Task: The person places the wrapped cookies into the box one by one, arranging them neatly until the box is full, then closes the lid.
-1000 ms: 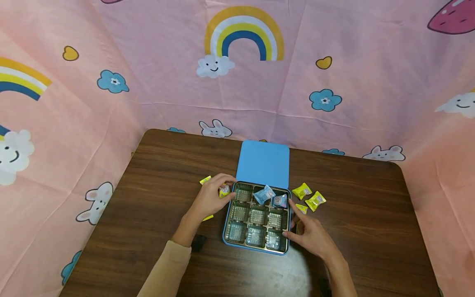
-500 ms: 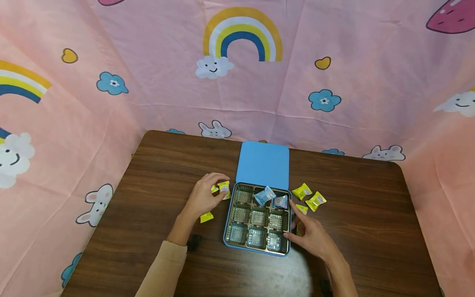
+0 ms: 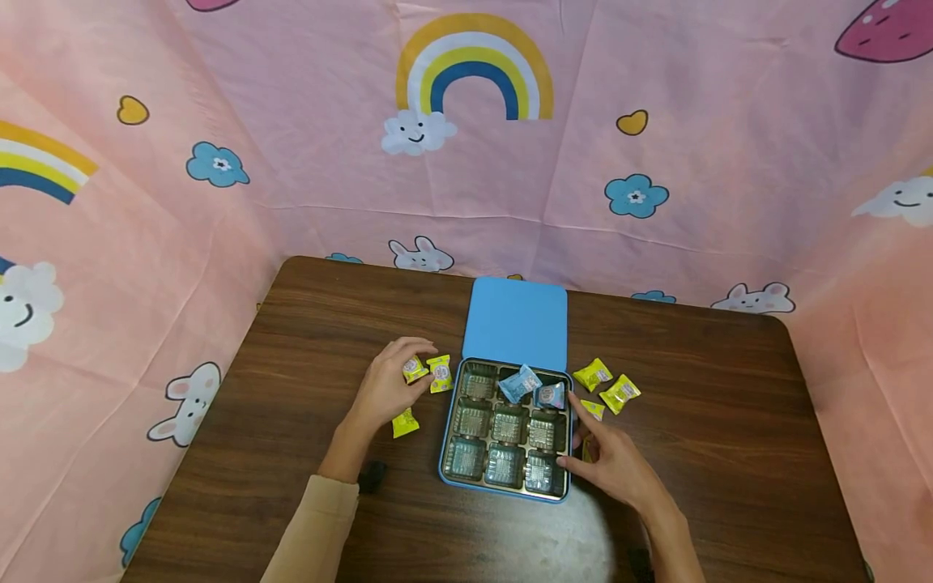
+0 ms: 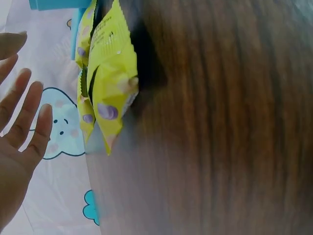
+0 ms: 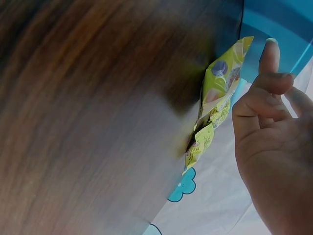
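In the head view, a blue tin holds a tray of square compartments. Two blue-wrapped candies lie in its back row, one of them askew. My left hand hovers left of the tin, over yellow-wrapped candies, fingers spread with nothing gripped. The left wrist view shows those fingers apart from the yellow candy packets. My right hand rests against the tin's right side, index finger and thumb touching its rim. In the right wrist view, its other fingers bend loosely beside the blue tin wall.
The tin's blue lid lies flipped back behind it. More yellow candies lie on the right, partly hidden by my right hand. A single yellow candy lies near my left wrist. Patterned pink cloth surrounds the brown wooden table.
My left hand has drawn back leftward from the tin's upper left corner, uncovering the yellow candies there. My right hand stays at the tin's right side.
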`<state>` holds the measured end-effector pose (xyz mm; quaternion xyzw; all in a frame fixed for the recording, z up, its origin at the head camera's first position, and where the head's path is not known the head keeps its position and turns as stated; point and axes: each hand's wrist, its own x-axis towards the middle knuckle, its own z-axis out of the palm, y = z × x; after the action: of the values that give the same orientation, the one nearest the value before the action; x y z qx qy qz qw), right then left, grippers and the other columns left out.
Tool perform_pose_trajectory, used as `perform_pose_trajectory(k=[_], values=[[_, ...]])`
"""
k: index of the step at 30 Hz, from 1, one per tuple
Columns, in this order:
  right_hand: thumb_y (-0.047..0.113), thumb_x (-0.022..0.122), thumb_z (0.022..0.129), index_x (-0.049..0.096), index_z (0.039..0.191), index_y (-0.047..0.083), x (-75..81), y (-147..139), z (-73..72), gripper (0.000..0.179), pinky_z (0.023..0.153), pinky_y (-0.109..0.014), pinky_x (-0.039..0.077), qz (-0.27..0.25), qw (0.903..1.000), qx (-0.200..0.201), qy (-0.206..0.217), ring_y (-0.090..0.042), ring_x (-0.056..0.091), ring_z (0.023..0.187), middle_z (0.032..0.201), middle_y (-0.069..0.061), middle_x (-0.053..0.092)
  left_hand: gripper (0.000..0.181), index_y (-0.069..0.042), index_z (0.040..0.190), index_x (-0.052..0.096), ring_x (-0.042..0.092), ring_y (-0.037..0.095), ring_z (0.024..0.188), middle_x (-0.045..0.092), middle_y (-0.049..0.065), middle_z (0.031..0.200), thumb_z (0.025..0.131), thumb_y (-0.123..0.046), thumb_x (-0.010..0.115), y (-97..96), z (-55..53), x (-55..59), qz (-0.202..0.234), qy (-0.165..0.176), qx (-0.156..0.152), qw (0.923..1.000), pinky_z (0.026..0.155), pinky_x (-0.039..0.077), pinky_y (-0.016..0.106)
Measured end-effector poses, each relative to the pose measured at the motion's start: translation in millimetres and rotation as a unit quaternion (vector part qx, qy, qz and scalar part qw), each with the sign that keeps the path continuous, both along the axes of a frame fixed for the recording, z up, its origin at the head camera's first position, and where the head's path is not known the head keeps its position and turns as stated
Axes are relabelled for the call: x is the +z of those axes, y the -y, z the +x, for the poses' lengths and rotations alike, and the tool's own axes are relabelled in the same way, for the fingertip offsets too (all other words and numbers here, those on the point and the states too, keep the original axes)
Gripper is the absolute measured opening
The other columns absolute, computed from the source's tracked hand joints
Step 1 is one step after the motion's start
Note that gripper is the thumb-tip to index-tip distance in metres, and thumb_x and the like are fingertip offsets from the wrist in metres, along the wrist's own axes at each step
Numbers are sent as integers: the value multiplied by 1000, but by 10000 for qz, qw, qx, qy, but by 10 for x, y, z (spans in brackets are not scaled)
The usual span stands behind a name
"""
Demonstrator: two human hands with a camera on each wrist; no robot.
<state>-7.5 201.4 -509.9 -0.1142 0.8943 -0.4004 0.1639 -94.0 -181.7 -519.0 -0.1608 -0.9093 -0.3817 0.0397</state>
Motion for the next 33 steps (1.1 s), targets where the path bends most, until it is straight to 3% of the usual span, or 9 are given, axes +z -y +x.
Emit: perform_pose_trajectory(k=[6,12,18,25,33], values=[[36,81,84,25,160,22,10,-2,-6,95,54,-25,37,9,10000,-10,75,-7,44,59,92,-1,62,49,-17,124,67,49,25,122,57,-1,134,79,-14,86,78,-61,-29,-284,57,118,9995,97,44,50],[37,81,84,24,160,22,8,-3,-8,96,54,-25,37,-22,10000,-8,73,-8,45,59,93,-1,61,52,-17,126,66,46,30,125,53,2,137,78,-16,86,149,-109,-108,-616,394,281,9969,98,42,55],[36,81,84,24,160,22,10,-4,-8,96,54,-26,37,-12,10000,-12,73,-7,44,58,92,0,61,52,-17,127,66,46,33,127,52,3,139,79,-16,86,172,-120,-163,-685,683,358,9947,99,41,57],[37,80,84,24,160,23,1,-6,-4,95,54,-25,37,-26,10000,-14,39,-7,44,58,91,1,61,50,-18,126,66,47,33,127,52,2,139,80,-15,85,186,-125,-174,-697,837,376,9933,101,40,57],[34,81,84,24,160,24,0,-6,0,95,54,-26,38,-105,9999,-27,4,-7,44,58,91,1,61,61,-17,134,60,49,33,124,55,6,136,79,-13,85,175,-149,-191,-964,1020,366,9894,100,43,54]])
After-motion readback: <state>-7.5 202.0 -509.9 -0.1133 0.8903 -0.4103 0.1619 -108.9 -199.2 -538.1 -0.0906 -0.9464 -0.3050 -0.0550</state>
